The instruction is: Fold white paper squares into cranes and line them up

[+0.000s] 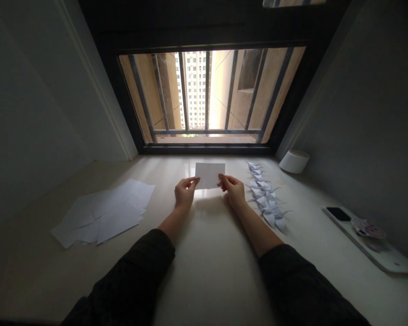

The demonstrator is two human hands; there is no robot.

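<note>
A small white rectangle of paper (209,175) stands raised above the pale counter, pinched along its lower edge. My left hand (186,192) grips its left end between thumb and fingers. My right hand (233,189) holds its right end the same way. The two hands sit close together, and the lower middle of the sheet stays uncovered between them. A row of white origami cranes (265,197) lies just right of my right hand, and a loose pile of white paper sheets (104,212) spreads to the left of my left hand.
The pale counter (204,267) runs up to a barred window (207,95) with a tower block beyond. A white cylindrical cup (294,161) stands at the far right corner. A white tablet-like board (367,240) with a black patch and a round sticker lies along the right wall.
</note>
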